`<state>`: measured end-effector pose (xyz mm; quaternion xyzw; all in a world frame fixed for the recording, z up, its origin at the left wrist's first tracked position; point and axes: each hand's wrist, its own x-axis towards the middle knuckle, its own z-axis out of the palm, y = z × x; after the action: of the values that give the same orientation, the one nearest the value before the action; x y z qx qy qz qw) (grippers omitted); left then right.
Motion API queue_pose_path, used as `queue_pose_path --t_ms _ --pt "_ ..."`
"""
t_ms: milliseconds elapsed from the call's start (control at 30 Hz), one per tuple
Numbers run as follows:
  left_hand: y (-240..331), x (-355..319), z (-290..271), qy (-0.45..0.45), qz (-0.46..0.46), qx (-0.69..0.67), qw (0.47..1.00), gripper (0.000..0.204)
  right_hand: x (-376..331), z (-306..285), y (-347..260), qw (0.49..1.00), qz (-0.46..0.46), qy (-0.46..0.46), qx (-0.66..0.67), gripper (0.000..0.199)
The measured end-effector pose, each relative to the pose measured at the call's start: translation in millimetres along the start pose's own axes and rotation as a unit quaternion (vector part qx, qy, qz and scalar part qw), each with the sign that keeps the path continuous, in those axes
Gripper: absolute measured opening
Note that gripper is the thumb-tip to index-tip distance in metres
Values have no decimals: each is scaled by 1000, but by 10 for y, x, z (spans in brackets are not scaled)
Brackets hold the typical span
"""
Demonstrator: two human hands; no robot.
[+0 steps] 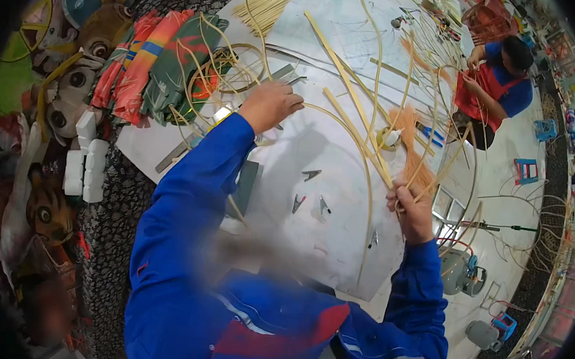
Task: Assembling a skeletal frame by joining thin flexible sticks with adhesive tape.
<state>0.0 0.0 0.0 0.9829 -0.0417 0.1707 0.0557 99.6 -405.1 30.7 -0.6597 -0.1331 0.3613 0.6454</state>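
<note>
Right hand point(412, 209) closed around bamboo strips point(365, 142) over white table point(336, 244)

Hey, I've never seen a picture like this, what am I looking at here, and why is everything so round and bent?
A wide fisheye camera worn on a person's head looks down, which bends straight edges. The blue sleeves are the wearer's own arms. The left hand rests on thin bamboo strips spread over a white table. The right hand grips a bundle of those strips. Small metal clips lie between the hands. Folded coloured cloth and painted animal masks sit at the left. Another person works further off.
</note>
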Motion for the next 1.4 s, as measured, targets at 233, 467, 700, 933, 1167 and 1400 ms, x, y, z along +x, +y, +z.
queue_pose_path --t_ms 233,467,700,933,1167,1400 --pt "1338 -169 -1477 62 46 65 995 20 -335 192 -914 983 -160 -89 -31 33" --pt "2285 -361 -2463 156 83 119 977 30 -1051 296 -1439 965 -172 -191 -51 34" --pt "2793 -678 -2558 190 4 70 979 24 -1572 315 -1949 918 -216 -247 -222 27" --pt "2937 -1071 -2023 290 -126 -103 943 19 -1592 514 -1516 878 -255 -218 -341 23" --pt "3050 -1336 -1973 328 -183 -141 916 26 -1775 686 -1552 912 -199 -169 -316 26" --pt "2904 -1305 -1960 241 -255 -429 833 16 -1646 647 -1525 922 -224 -186 -256 24"
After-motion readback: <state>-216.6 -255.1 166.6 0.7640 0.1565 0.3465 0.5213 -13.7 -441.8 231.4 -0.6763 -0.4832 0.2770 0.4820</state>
